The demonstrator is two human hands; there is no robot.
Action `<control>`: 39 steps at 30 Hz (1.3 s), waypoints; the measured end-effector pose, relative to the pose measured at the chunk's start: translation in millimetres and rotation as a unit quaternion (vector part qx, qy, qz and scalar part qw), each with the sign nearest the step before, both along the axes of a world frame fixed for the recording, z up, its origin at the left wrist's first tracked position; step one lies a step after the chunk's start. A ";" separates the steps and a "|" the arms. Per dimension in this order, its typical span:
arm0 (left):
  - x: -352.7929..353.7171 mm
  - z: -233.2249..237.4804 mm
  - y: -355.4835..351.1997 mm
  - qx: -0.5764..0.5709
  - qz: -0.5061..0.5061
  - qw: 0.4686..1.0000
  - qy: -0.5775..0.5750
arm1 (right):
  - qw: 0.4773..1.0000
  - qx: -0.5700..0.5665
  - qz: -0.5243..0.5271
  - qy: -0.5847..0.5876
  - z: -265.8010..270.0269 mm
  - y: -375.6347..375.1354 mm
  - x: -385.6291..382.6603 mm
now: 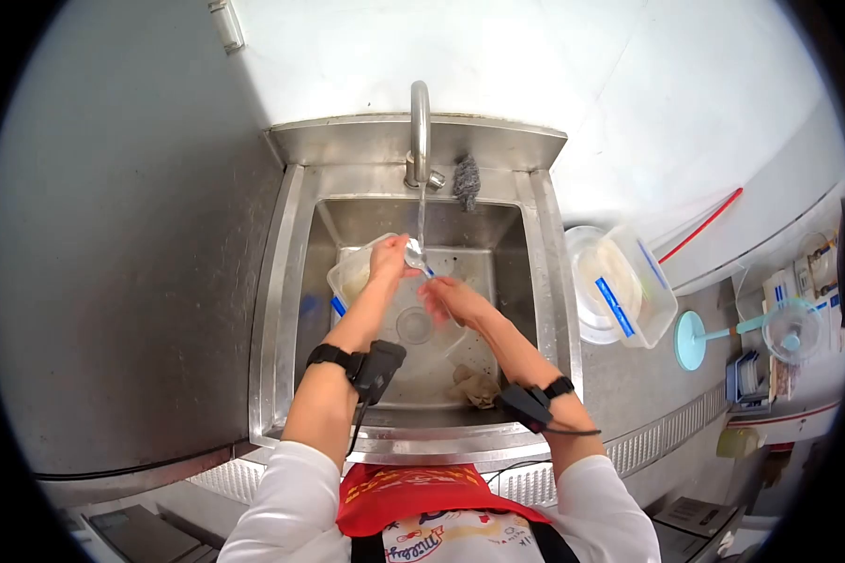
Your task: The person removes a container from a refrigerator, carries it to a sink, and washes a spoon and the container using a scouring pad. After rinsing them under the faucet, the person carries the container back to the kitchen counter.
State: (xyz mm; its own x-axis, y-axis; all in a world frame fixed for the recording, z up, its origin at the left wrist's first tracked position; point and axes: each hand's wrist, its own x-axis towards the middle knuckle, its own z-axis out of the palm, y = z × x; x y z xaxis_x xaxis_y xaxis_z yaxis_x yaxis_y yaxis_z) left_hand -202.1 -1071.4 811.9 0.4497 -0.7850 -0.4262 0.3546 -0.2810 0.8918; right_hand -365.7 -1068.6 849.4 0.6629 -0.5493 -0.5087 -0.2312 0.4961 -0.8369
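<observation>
Water runs from the curved faucet (421, 122) in a thin stream onto a metal spoon (415, 251) with a blue part on its handle. My left hand (390, 258) is closed at the bowl end of the spoon, under the stream. My right hand (451, 300) has its fingers bent round the handle end, lower and to the right; its fingertips are slightly blurred. Both hands are inside the steel sink (559, 310). Beside my left hand, partly behind it, a clear plastic container (345, 274) with a blue strip lies in the sink.
A crumpled brown cloth (476, 387) lies in the sink's front right. A dark scouring pad (467, 182) rests behind the basin. Right of the sink stand a clear container (655, 293) and a round white lid or basin (584, 319). A light blue fan (690, 340) is farther right.
</observation>
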 end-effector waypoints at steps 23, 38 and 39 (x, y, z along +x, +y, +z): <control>-13.5 -15.0 -2.9 -0.117 0.186 0.933 0.285 | 0.764 -0.641 -0.035 0.069 -27.6 -12.2 -1.7; -57.0 -0.3 -43.0 -0.120 0.153 0.928 0.319 | 0.898 -0.402 -0.105 0.145 -20.5 16.8 -46.1; -53.6 -0.5 -43.0 -0.127 0.130 0.931 0.315 | 0.910 -0.378 -0.095 0.144 -23.0 12.4 -43.3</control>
State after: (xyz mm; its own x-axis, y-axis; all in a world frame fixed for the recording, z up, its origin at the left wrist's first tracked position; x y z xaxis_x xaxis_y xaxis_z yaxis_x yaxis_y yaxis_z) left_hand -255.7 -1114.3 811.5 0.3618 -0.7965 -0.4845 0.8569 0.0794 0.5093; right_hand -409.0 -1056.2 826.4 0.4190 -0.9049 -0.0746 -0.4643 -0.1429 -0.8741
